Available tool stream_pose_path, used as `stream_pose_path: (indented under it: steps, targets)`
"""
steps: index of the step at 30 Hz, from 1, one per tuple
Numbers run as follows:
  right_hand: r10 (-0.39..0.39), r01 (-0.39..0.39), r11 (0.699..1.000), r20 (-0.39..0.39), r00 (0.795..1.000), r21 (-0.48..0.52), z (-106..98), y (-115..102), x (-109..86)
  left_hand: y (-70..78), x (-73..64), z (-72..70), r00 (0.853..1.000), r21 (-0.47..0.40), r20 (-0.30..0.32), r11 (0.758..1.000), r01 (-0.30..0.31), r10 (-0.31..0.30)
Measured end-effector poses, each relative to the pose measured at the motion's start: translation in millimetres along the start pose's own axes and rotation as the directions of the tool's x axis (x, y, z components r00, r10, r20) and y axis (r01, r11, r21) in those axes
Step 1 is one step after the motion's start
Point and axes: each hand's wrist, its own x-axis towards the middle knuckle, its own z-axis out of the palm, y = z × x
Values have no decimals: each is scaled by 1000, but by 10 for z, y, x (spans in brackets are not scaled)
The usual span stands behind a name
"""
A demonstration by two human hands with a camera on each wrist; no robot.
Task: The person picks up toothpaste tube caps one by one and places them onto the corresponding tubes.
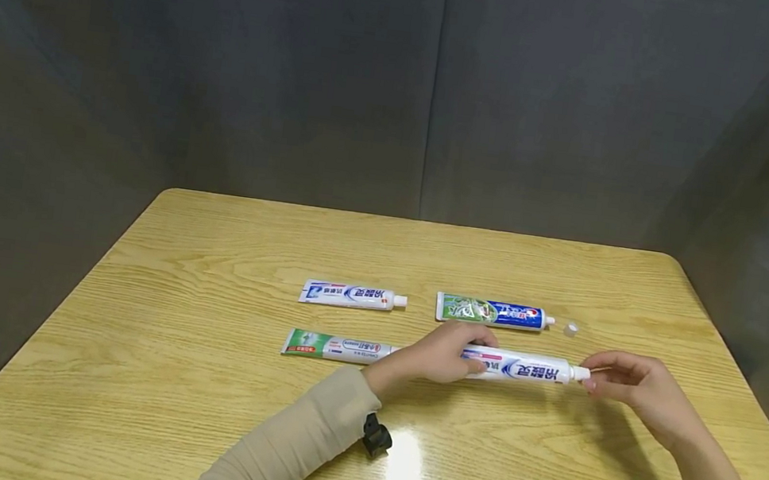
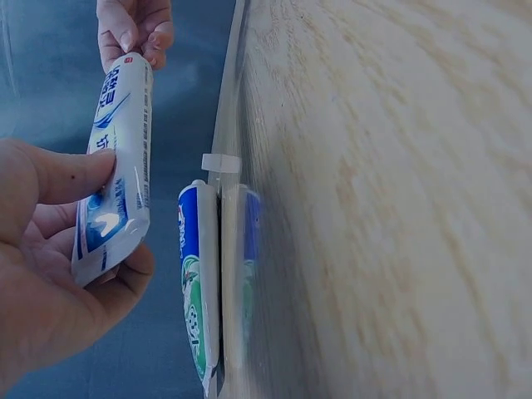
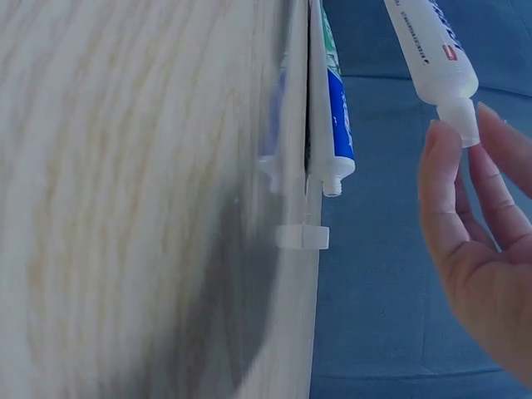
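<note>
My left hand grips a white toothpaste tube by its flat end, thumb on top and fingers beneath. In the left wrist view the tube is held up off the table, its blue print facing up. Its white cap points right, toward my right hand. Thumb and fingers of that hand pinch at the cap from both sides. A green and white toothpaste tube lies on the table, partly hidden behind my left hand and wrist.
Behind the hands lie a smaller white and blue toothpaste tube, capped, and a blue and green toothpaste tube with its nozzle bare. A loose translucent cap stands just right of that nozzle. Everything is on a wooden table with dark curtains around it.
</note>
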Motion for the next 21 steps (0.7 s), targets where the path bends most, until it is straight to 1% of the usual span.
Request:
stream_pose_path:
  steps: [4,11,12,15,18,21]
  targets:
    - [-4,4,1000,-14,1000,8,10,3,-1,-2,0,-2,1000,-6,0,1000,-9,9]
    - [22,-26,997,-60,998,-67,28,-61,-4,-1,7,-7,1000,33,4,999,-10,10]
    - [26,-30,998,-61,998,-63,29,-60,-4,2,7,-8,1000,35,7,999,-8,8]
    - [21,-21,1000,-38,999,-8,27,-42,-2,7,6,-13,1000,34,12,999,-4,4]
    - [1,0,999,-12,1000,51,24,-21,3,13,8,-14,1000,33,13,999,-3,3]
    - [-4,5,998,-4,1000,56,20,-7,11,21,11,-16,1000,38,12,999,-6,5]
